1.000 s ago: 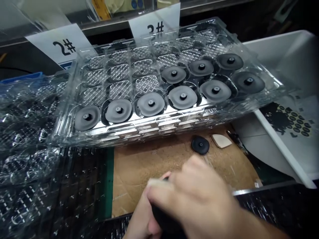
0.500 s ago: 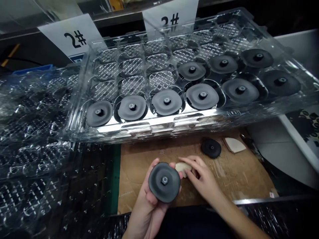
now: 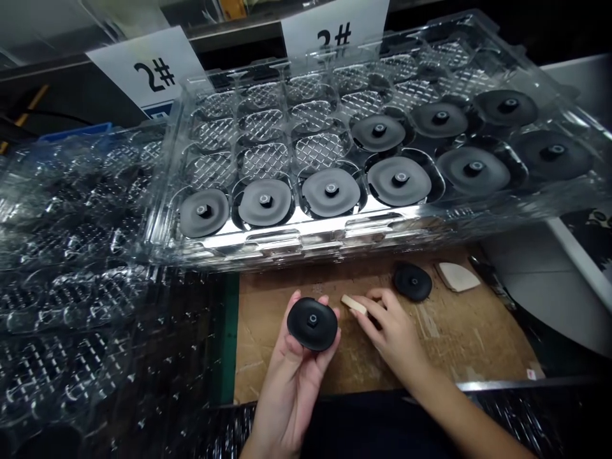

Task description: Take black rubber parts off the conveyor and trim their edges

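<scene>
Ahead, cards (image 3: pixel 148 70) read 2#, 3#; left hand (image 3: pixel 291 376) holds black disc (image 3: pixel 312 324).

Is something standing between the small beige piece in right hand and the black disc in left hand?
Only the left hand's fingertips, curled at the edge of the round black disc, lie between it and the small flat beige piece pinched by the right hand.

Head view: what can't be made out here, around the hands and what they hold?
- Black disc: underside hidden by the disc itself and the left hand.
- Pale piece: part covered by the right hand's fingers.
- Printed sheet: cut off by the right edge, partly covered by the clear tray.
- Forearms: cut off by the bottom edge.
</scene>
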Motion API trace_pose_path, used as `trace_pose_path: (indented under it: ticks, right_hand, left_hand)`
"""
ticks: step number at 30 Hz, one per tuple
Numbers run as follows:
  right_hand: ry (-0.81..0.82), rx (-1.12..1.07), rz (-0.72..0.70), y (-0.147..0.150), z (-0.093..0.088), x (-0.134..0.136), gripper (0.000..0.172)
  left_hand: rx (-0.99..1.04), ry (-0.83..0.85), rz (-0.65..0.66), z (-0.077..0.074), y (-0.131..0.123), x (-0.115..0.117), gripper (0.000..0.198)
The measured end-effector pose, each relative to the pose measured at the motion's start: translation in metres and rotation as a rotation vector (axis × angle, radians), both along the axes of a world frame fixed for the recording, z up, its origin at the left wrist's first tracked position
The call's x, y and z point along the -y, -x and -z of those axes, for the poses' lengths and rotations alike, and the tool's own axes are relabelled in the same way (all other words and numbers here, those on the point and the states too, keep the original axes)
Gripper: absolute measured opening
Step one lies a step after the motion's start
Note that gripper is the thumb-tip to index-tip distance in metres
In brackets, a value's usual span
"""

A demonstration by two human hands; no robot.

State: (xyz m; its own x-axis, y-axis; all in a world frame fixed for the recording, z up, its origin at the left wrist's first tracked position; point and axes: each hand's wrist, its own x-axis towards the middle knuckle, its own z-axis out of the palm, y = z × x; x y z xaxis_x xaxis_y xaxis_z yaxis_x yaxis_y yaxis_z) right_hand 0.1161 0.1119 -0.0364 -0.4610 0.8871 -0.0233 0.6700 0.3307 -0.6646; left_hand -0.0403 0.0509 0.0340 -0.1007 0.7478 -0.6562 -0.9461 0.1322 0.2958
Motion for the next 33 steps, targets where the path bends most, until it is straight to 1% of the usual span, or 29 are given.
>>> trace_pose_path:
  ticks: [3,6,8,10,11,13,16,17,19,20,21,23,24,26,27,28,29,31,32,33]
  right_hand:
    - [0.043,-0.084,-0.108,0.005,-0.006,0.011,0.023]
    - [0.079,-0.115,-0.205,0.004,-0.003,0.025,0.020]
    - [0.110,-0.111,-0.220,0.001,-0.003,0.024,0.023]
    - [0.142,-0.107,-0.195,-0.004,-0.011,0.015,0.025]
    - [0.152,-0.103,-0.173,-0.005,-0.019,0.009,0.025]
    - [0.163,-0.126,-0.099,-0.004,-0.042,-0.004,0.025]
    - [0.140,-0.305,-0.005,0.010,-0.083,-0.011,0.024]
    - [0.103,-0.377,-0.024,0.016,-0.095,-0.009,0.024]
    - [0.063,-0.440,-0.141,0.025,-0.113,-0.003,0.025]
    - [0.090,-0.426,-0.214,0.027,-0.119,0.000,0.025]
    - [0.144,-0.395,-0.277,0.028,-0.123,0.002,0.024]
    - [0.234,-0.341,-0.334,0.029,-0.126,0.004,0.023]
    - [0.212,-0.342,-0.312,0.030,-0.126,0.004,0.023]
    - [0.056,-0.368,-0.214,0.031,-0.125,0.006,0.025]
    - [-0.018,-0.388,-0.191,0.030,-0.124,0.008,0.027]
    - [-0.057,-0.411,-0.199,0.029,-0.124,0.011,0.027]
    - [-0.053,-0.429,-0.232,0.027,-0.124,0.015,0.027]
    - [0.058,-0.446,-0.320,0.021,-0.125,0.022,0.025]
    - [0.113,-0.444,-0.342,0.019,-0.126,0.024,0.024]
    - [0.140,-0.433,-0.334,0.018,-0.127,0.026,0.024]
  left_hand:
    - [0.005,-0.001,0.003,0.002,0.001,0.002,0.048]
    - [0.018,-0.011,0.000,0.006,0.002,0.002,0.039]
    - [0.026,-0.020,0.005,0.008,0.004,0.002,0.034]
    - [0.031,-0.025,0.028,0.008,0.005,0.001,0.032]
    - [0.028,-0.023,0.036,0.008,0.005,0.001,0.032]
    - [0.007,-0.024,0.035,0.007,0.002,0.001,0.031]
    - [-0.064,-0.040,0.043,0.005,-0.007,0.004,0.034]
    - [-0.076,-0.033,0.079,0.004,-0.011,0.006,0.037]
    - [-0.083,-0.011,0.171,0.002,-0.016,0.010,0.043]
    - [-0.087,0.002,0.201,0.001,-0.017,0.012,0.045]
    - [-0.100,0.014,0.203,-0.001,-0.018,0.013,0.045]
    - [-0.141,0.020,0.165,-0.004,-0.020,0.015,0.045]
    - [-0.156,0.022,0.153,-0.006,-0.021,0.016,0.043]
    - [-0.151,0.016,0.174,-0.010,-0.023,0.017,0.033]
    - [-0.138,0.014,0.197,-0.013,-0.024,0.017,0.027]
    - [-0.129,0.012,0.213,-0.015,-0.024,0.018,0.023]
    - [-0.129,0.011,0.217,-0.017,-0.024,0.020,0.024]
    - [-0.136,-0.008,0.209,-0.019,-0.023,0.023,0.037]
    - [-0.142,-0.019,0.206,-0.019,-0.023,0.025,0.044]
    - [-0.149,-0.030,0.210,-0.019,-0.024,0.026,0.049]
